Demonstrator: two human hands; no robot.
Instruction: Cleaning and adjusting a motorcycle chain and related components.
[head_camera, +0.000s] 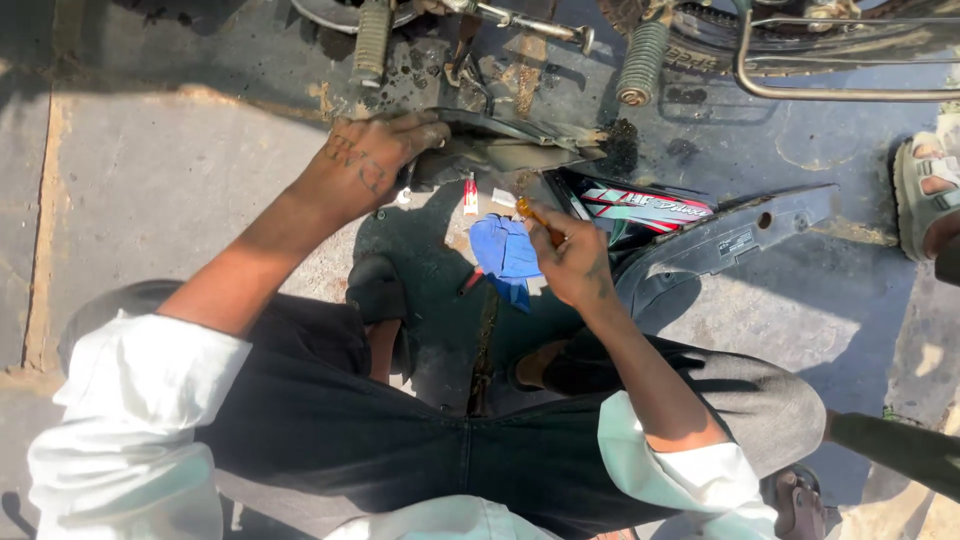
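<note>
Two hands worked over the oily concrete floor (150, 180). Your right hand (572, 262) pinched an orange-handled tool (535, 215) above the blue cloth (505, 250), beside the black side panel (700, 245). Farther out, your left hand (365, 165) pressed closed on the dark plastic cover (500, 145). Greasy fingers likely risked a slip, dropping that cover.

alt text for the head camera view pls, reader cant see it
A squatting person's left hand grips a dark motorcycle body panel on the oily concrete ground, while the right hand holds an orange-handled tool over a blue cloth. Two shock springs show above.
</note>
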